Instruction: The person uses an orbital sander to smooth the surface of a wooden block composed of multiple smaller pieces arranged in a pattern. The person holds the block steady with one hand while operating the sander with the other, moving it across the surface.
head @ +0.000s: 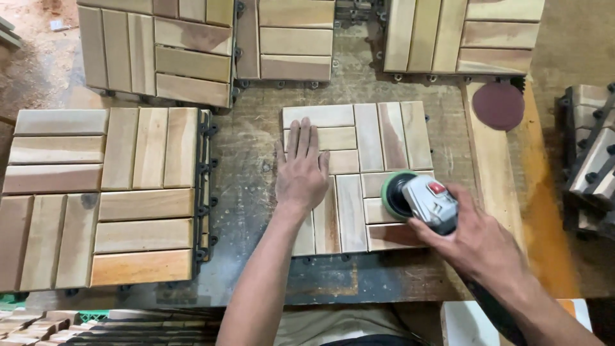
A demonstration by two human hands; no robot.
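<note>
Two hands at a slatted wooden tile [368,147] lying on a worn workbench [256,141].

The left hand [301,170] lies flat, fingers [305,138] stretched and close together, pressing the tile's left edge and gripping nothing. The right hand [477,240] is wrapped around a grey sander [426,202], whose green pad [392,194] seems to rest on the tile's right slats, though contact is hard to judge. A dark red sanding disc [498,106] lies well apart, beside more tiles [102,195].
</note>
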